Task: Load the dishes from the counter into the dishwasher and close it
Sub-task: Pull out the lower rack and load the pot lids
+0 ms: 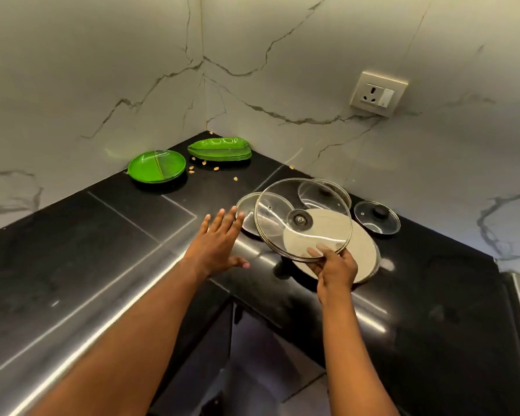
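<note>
Gripping the big round glass lid point(302, 219) by its near metal rim, the right hand point(336, 270) has it tilted over a flat matte steel plate point(364, 253) close to the front edge of the glossy black counter point(102, 250). Left hand point(219, 244) is open, fingers spread, just beside the lid. Small black-knobbed glass lid point(376, 217) sits by the right wall, and shiny leaf-shaped green plates point(219, 150) are stacked in the back corner.

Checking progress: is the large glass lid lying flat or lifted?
Lifted, tilted: the right hand grips the large glass lid by its near rim.
</note>
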Demonstrator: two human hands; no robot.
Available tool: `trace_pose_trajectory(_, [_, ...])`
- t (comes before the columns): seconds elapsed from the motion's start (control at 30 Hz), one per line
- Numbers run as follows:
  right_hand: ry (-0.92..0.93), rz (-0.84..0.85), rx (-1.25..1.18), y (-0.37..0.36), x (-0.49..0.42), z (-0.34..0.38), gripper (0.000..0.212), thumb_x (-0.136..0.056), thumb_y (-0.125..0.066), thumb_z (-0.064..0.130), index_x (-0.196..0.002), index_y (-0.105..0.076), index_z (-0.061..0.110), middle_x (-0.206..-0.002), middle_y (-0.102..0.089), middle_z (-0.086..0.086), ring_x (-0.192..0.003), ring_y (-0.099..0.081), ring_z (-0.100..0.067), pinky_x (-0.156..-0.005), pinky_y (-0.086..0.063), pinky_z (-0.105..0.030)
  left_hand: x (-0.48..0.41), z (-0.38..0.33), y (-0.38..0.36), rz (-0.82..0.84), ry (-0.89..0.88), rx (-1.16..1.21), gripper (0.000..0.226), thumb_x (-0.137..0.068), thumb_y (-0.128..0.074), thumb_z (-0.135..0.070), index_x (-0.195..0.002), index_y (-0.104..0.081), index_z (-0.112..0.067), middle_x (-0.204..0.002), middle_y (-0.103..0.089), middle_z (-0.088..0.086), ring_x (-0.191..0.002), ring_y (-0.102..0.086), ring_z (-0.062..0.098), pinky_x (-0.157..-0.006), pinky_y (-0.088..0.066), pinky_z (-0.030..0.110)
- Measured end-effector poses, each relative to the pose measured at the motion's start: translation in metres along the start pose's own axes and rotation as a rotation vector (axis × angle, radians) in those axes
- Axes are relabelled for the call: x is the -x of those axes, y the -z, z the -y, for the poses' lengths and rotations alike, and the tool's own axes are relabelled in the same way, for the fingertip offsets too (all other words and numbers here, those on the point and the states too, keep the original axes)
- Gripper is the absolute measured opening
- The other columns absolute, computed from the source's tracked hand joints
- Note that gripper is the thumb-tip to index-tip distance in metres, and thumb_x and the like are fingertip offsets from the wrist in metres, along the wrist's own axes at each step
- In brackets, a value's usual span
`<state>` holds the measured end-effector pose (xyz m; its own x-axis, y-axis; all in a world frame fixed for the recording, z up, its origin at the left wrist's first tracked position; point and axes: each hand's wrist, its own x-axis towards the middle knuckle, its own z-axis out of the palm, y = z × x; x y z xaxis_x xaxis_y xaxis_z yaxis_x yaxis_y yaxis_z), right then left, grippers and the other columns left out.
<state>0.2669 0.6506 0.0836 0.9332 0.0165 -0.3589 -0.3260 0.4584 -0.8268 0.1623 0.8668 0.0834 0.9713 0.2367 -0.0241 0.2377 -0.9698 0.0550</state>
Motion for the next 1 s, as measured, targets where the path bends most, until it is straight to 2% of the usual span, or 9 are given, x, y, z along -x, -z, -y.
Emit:
trace_pose_trajectory(0.07, [0.003, 0.010, -0.010, 0.027, 0.016, -0.001, 0.032, -0.084, -0.057, -0.010, -0.111, -0.064, 0.007, -0.101, -0.068, -0.016, -0.079, -0.069, -0.029, -0.053, -0.058, -0.033, 0.027, -0.019, 0.000, 0.002, 0.021, -0.016, 0.117, -0.080, -0.056, -0.072, -0.156, 0.014, -0.015, -0.164, 0.017, 0.008, -0.151, 0.011, 0.030, -0.121, 0.003, 0.048])
trace_pose_trajectory(0.13, [-0.009, 0.001, -0.002, 0.054, 0.030, -0.006, 0.036, -0.084, -0.058, -0.009, -0.117, -0.063, 0.006, -0.108, -0.068, -0.017, -0.093, -0.068, -0.035, -0.063, -0.061, -0.043, 0.056, -0.040, -0.003, 0.017, 0.038, -0.040, 0.116, -0.081, -0.056, -0.070, -0.156, 0.014, -0.014, -0.164, 0.016, 0.009, -0.151, 0.011, 0.030, -0.120, 0.004, 0.048])
trace_pose_trajectory(0.2, [-0.023, -0.014, 0.023, 0.080, 0.049, -0.012, 0.034, -0.087, -0.057, -0.006, -0.118, -0.062, 0.007, -0.111, -0.068, -0.018, -0.098, -0.067, -0.037, -0.071, -0.059, -0.049, 0.088, -0.059, -0.007, 0.050, 0.031, -0.076, 0.116, -0.082, -0.056, -0.069, -0.155, 0.014, -0.014, -0.164, 0.017, 0.009, -0.151, 0.011, 0.031, -0.120, 0.005, 0.048])
trace_pose_trajectory(0.37, [-0.015, -0.039, 0.021, 0.128, 0.113, -0.019, 0.030, -0.089, -0.053, -0.006, -0.114, -0.058, 0.010, -0.094, -0.063, -0.013, -0.078, -0.063, -0.025, -0.053, -0.059, -0.035, 0.165, -0.091, -0.014, 0.095, 0.035, -0.073, 0.114, -0.084, -0.053, -0.070, -0.155, 0.016, -0.013, -0.163, 0.019, 0.009, -0.150, 0.015, 0.029, -0.120, 0.007, 0.047])
trace_pose_trajectory(0.53, [-0.008, -0.026, 0.039, 0.176, 0.185, -0.028, 0.028, -0.085, -0.060, -0.006, -0.105, -0.056, 0.013, -0.088, -0.064, -0.011, -0.074, -0.064, -0.024, -0.052, -0.056, -0.031, 0.238, -0.108, -0.019, 0.117, 0.034, -0.081, 0.112, -0.083, -0.048, -0.072, -0.155, 0.015, -0.013, -0.162, 0.021, 0.008, -0.150, 0.016, 0.029, -0.120, 0.006, 0.046])
trace_pose_trajectory(0.7, [0.008, -0.094, 0.051, 0.225, 0.263, -0.041, 0.026, -0.090, -0.055, -0.006, -0.105, -0.051, 0.016, -0.088, -0.066, -0.009, -0.053, -0.067, -0.008, -0.043, -0.051, -0.022, 0.316, -0.120, -0.036, 0.103, 0.002, -0.063, 0.110, -0.084, -0.048, -0.072, -0.155, 0.016, -0.016, -0.162, 0.021, 0.007, -0.150, 0.016, 0.029, -0.120, 0.007, 0.047])
trace_pose_trajectory(0.8, [-0.005, -0.120, 0.083, 0.264, 0.309, -0.053, 0.024, -0.091, -0.055, -0.005, -0.107, -0.051, 0.014, -0.094, -0.067, -0.013, -0.054, -0.068, -0.010, -0.046, -0.054, -0.026, 0.372, -0.135, -0.060, 0.124, -0.019, -0.034, 0.109, -0.085, -0.048, -0.071, -0.153, 0.020, -0.018, -0.162, 0.021, 0.007, -0.150, 0.014, 0.030, -0.120, 0.007, 0.047])
trace_pose_trajectory(0.9, [-0.020, -0.143, 0.131, 0.302, 0.346, -0.060, 0.024, -0.087, -0.063, -0.004, -0.094, -0.056, 0.018, -0.099, -0.067, -0.014, -0.070, -0.069, -0.020, -0.051, -0.058, -0.031, 0.426, -0.152, -0.083, 0.191, -0.035, -0.005, 0.107, -0.086, -0.045, -0.071, -0.146, 0.027, -0.019, -0.162, 0.022, 0.006, -0.150, 0.016, 0.030, -0.120, 0.008, 0.047])
trace_pose_trajectory(1.0, [-0.023, -0.180, 0.145, 0.340, 0.380, -0.063, 0.023, -0.085, -0.066, -0.004, -0.096, -0.058, 0.016, -0.098, -0.067, -0.015, -0.077, -0.066, -0.025, -0.050, -0.057, -0.033, 0.463, -0.170, -0.092, 0.236, -0.051, 0.020, 0.106, -0.087, -0.043, -0.072, -0.142, 0.030, -0.018, -0.161, 0.023, 0.005, -0.149, 0.017, 0.030, -0.119, 0.009, 0.046])
